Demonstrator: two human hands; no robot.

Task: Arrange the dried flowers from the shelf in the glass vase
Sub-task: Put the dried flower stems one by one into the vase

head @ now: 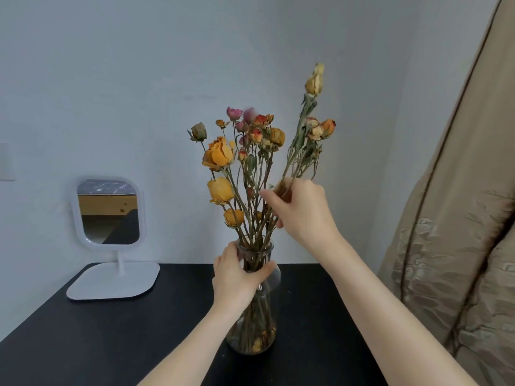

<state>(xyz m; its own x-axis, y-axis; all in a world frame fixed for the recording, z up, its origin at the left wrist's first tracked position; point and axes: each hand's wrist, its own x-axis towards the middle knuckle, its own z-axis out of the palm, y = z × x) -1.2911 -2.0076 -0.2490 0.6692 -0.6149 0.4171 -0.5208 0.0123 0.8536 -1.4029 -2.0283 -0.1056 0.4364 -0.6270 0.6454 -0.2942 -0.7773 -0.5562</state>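
A clear glass vase (255, 334) stands on the black table (117, 335), full of dried roses (220, 156) in orange, yellow and pink. My left hand (237, 274) grips the vase's neck. Above and to the right of the vase mouth, my right hand (302, 210) pinches a small bunch of dried stems (302, 146), which lean up and to the right. A pale yellow bud (315, 80) tops that bunch. The lower ends of the held stems are hidden behind my fingers among the stems in the vase.
A white stand mirror (110, 211) sits at the table's back left, its flat base (114, 281) on the top. A beige curtain (457, 246) hangs along the right side. A pale wall (139, 79) is close behind.
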